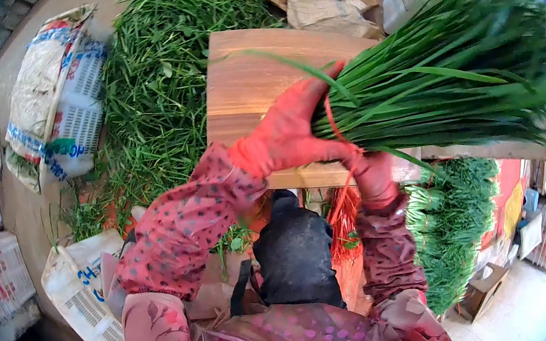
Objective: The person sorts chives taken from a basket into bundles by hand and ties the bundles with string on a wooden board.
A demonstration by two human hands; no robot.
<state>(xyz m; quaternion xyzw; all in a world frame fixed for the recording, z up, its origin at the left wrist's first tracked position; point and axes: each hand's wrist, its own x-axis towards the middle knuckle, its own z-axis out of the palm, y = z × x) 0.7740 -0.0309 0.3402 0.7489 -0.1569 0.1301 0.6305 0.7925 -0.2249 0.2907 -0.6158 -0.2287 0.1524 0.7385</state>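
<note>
A thick bunch of garlic chives lies sideways over the wooden board, its leaf tips pointing right. My left hand, in a red glove, grips the bunch's left end, with thumb and fingers spread around it. A thin red string runs around the bunch close to that hand. Just below, my right hand, also gloved in red, is closed on the string by the bunch's lower edge; its fingertips are partly hidden. Loose string hangs down beneath the hands.
A big heap of loose greens lies beyond the board to the left. Tied bunches are stacked at lower right. Red strings hang below the board. A white printed sack stands far left, and a cardboard box sits lower right.
</note>
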